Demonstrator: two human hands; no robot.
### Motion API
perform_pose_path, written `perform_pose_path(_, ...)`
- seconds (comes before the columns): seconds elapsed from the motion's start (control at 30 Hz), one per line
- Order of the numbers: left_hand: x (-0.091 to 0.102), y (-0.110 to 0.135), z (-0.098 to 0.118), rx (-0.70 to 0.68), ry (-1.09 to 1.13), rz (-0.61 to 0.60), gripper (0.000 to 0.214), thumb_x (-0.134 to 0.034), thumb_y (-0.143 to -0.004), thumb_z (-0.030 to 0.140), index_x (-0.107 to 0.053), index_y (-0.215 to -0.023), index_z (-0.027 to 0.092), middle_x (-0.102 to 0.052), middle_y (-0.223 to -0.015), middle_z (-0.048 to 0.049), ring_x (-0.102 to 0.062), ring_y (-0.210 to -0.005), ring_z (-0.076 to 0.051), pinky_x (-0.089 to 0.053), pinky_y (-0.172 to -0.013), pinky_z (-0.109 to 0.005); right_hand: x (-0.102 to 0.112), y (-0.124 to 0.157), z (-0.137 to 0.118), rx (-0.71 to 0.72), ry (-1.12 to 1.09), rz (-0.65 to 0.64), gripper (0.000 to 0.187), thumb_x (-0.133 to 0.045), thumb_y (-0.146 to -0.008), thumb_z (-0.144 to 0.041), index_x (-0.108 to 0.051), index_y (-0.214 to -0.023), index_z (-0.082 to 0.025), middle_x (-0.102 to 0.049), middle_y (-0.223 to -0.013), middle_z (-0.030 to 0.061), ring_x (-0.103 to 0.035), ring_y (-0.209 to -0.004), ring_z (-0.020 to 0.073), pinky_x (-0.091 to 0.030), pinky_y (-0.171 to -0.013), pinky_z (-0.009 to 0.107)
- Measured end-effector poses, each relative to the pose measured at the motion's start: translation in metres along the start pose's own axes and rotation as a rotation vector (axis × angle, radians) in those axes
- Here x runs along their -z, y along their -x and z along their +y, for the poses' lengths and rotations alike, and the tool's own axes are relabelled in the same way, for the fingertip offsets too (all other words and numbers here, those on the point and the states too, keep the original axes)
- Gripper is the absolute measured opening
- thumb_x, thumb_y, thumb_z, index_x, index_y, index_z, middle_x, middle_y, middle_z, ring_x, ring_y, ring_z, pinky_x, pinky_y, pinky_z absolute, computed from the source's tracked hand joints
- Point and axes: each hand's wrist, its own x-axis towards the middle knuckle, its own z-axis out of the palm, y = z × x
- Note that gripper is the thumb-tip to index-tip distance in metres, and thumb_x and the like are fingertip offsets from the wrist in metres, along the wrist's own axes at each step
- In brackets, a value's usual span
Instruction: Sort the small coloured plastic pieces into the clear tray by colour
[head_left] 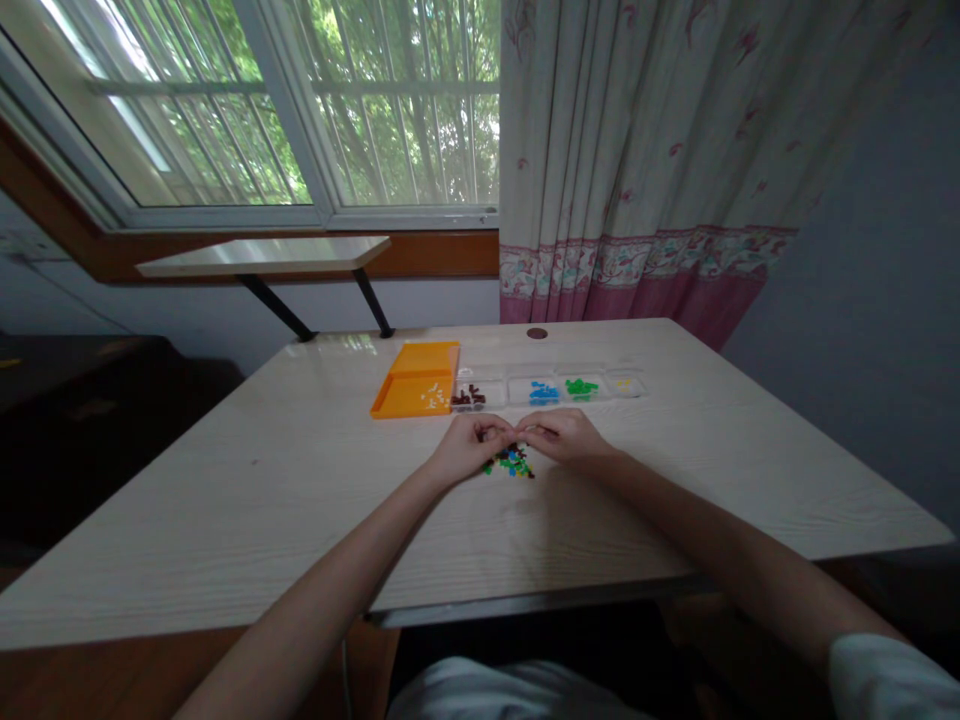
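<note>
My left hand [469, 446] and my right hand [566, 436] meet fingertip to fingertip over the table, both closed in a pinch. What they hold, if anything, is too small to make out. Just below the fingers lies a loose pile of small mixed pieces [514, 463] in green, blue, yellow and dark brown. Behind the hands stands a clear compartment tray [492, 393]. Its compartments hold brown pieces [469, 397], blue pieces [544, 392], green pieces [581, 388] and a few yellow pieces [623, 383]. White pieces [435, 397] lie in an orange open box [397, 397] to the left.
The pale wooden table [247, 510] reaches from my body to the wall. A small raised shelf [270, 256] on black legs stands at the back left. A round brown disc [537, 333] sits near the back edge, before a floral curtain [637, 150].
</note>
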Motion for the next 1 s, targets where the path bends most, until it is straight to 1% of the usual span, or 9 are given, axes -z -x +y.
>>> perform_pose_path(0.17, 0.000, 0.000, -0.002, -0.007, 0.001, -0.009, 0.034, -0.055, -0.074, 0.040, -0.066, -0.079, 0.008, -0.051, -0.052, 0.0014, -0.035, -0.044, -0.005, -0.025, -0.043, -0.017, 0.000, 0.000, 0.000, 0.038, 0.037, -0.018, 0.023, -0.051, -0.082, -0.033, -0.068, -0.089, -0.019, -0.059, -0.055, -0.0017, -0.049, -0.049, 0.0070, -0.036, -0.055, 0.017)
perform_pose_path(0.3, 0.000, 0.000, -0.001, -0.008, -0.007, -0.005, 0.034, -0.055, -0.075, 0.040, -0.066, -0.078, 0.008, -0.050, -0.051, 0.0012, -0.036, -0.045, -0.005, -0.026, -0.043, -0.017, -0.001, 0.001, 0.000, 0.056, 0.089, 0.016, 0.021, -0.052, -0.081, -0.032, -0.068, -0.087, -0.020, -0.057, -0.052, -0.0024, -0.049, -0.049, 0.0073, -0.035, -0.056, 0.017)
perform_pose_path(0.47, 0.002, 0.000, -0.002, -0.016, -0.017, -0.005, 0.036, -0.054, -0.075, 0.041, -0.066, -0.080, 0.008, -0.053, -0.054, -0.0002, -0.038, -0.046, -0.006, -0.030, -0.044, -0.017, -0.003, 0.001, 0.001, 0.044, 0.124, 0.034, 0.021, -0.052, -0.081, -0.033, -0.068, -0.087, -0.020, -0.058, -0.052, -0.0022, -0.051, -0.050, 0.0079, -0.036, -0.056, 0.017)
perform_pose_path(0.6, 0.001, 0.000, -0.003, -0.010, -0.029, -0.009, 0.036, -0.054, -0.076, 0.041, -0.066, -0.080, 0.008, -0.053, -0.054, -0.0003, -0.038, -0.045, -0.006, -0.029, -0.043, -0.017, -0.003, 0.001, 0.001, 0.048, 0.124, 0.045, 0.021, -0.052, -0.081, -0.033, -0.068, -0.087, -0.021, -0.058, -0.052, -0.0025, -0.050, -0.050, 0.0077, -0.036, -0.056, 0.017)
perform_pose_path(0.73, 0.001, -0.001, 0.000, -0.030, -0.049, -0.010, 0.036, -0.052, -0.077, 0.041, -0.066, -0.081, 0.008, -0.054, -0.056, -0.0007, -0.039, -0.047, -0.006, -0.030, -0.044, -0.017, -0.001, 0.001, -0.001, 0.033, 0.134, 0.033, 0.021, -0.050, -0.082, -0.033, -0.067, -0.086, -0.020, -0.058, -0.052, -0.0022, -0.049, -0.048, 0.0079, -0.037, -0.056, 0.018)
perform_pose_path(0.8, 0.004, 0.000, 0.003, -0.042, -0.085, -0.006, 0.035, -0.050, -0.078, 0.040, -0.066, -0.081, 0.008, -0.054, -0.056, -0.0004, -0.038, -0.048, -0.006, -0.029, -0.045, -0.017, 0.002, 0.000, -0.003, 0.026, 0.135, 0.039, 0.022, -0.049, -0.082, -0.032, -0.067, -0.086, -0.019, -0.057, -0.052, -0.0019, -0.048, -0.048, 0.0080, -0.037, -0.056, 0.018)
perform_pose_path(0.9, 0.016, 0.002, 0.006, -0.077, -0.215, -0.073, 0.031, -0.050, -0.077, 0.038, -0.064, -0.077, 0.010, -0.051, -0.055, 0.0009, -0.037, -0.048, -0.006, -0.028, -0.045, -0.017, 0.009, -0.001, -0.004, 0.000, 0.135, 0.107, 0.023, -0.048, -0.084, -0.031, -0.067, -0.085, -0.019, -0.056, -0.051, -0.0015, -0.047, -0.047, 0.0079, -0.037, -0.055, 0.018)
perform_pose_path(1.0, 0.032, 0.006, 0.007, -0.095, -0.357, -0.193, 0.029, -0.055, -0.073, 0.037, -0.058, -0.062, 0.011, -0.044, -0.050, 0.0034, -0.036, -0.048, -0.006, -0.027, -0.046, -0.017, 0.019, 0.000, -0.003, -0.042, 0.143, 0.223, 0.025, -0.047, -0.084, -0.033, -0.067, -0.083, -0.017, -0.055, -0.052, -0.0007, -0.045, -0.045, 0.0077, -0.037, -0.053, 0.019)
